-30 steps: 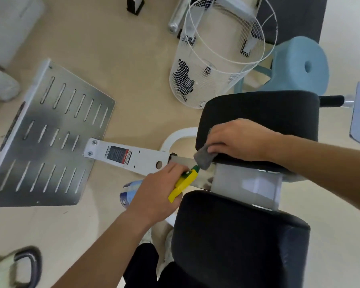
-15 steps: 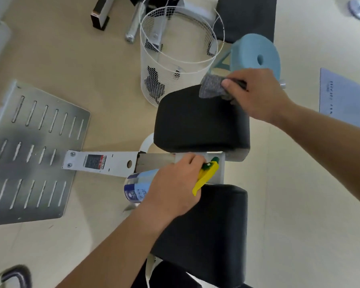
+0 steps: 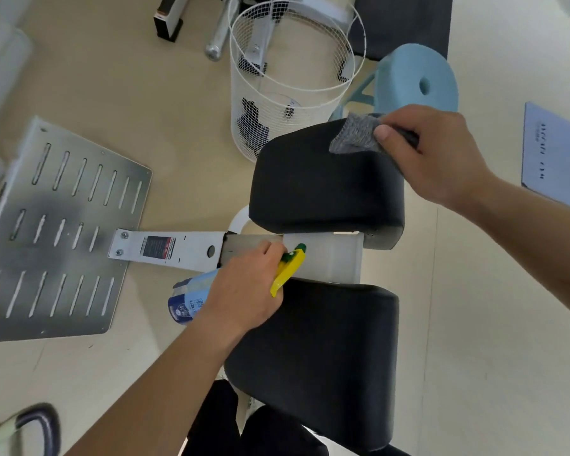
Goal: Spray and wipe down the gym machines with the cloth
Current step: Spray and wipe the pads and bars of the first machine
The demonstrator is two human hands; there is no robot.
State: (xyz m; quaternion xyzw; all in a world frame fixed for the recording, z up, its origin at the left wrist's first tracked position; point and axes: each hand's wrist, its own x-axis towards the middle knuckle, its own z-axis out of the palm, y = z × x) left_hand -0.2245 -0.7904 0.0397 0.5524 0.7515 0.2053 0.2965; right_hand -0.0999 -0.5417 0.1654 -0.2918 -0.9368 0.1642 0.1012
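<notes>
Two black pads belong to the gym machine: an upper pad (image 3: 323, 185) and a lower pad (image 3: 323, 357), joined by a white frame (image 3: 326, 258). My right hand (image 3: 431, 156) pinches a grey cloth (image 3: 354, 134) against the far top edge of the upper pad. My left hand (image 3: 244, 291) grips a spray bottle (image 3: 191, 297) with a blue label and a yellow-green trigger (image 3: 288, 266), held in front of the white frame between the pads. The bottle's body is mostly hidden under the hand.
A slotted metal footplate (image 3: 56, 245) lies at the left on a white arm (image 3: 165, 248). A white wire basket (image 3: 290, 70) and a light blue stool (image 3: 415, 77) stand behind the pad. A grey sheet (image 3: 553, 153) is at the right edge, a dark handle (image 3: 43, 426) bottom left.
My right hand carried the cloth from the near edge of the upper pad up to its far top edge. The left hand kept the bottle near the frame. The view shifted.
</notes>
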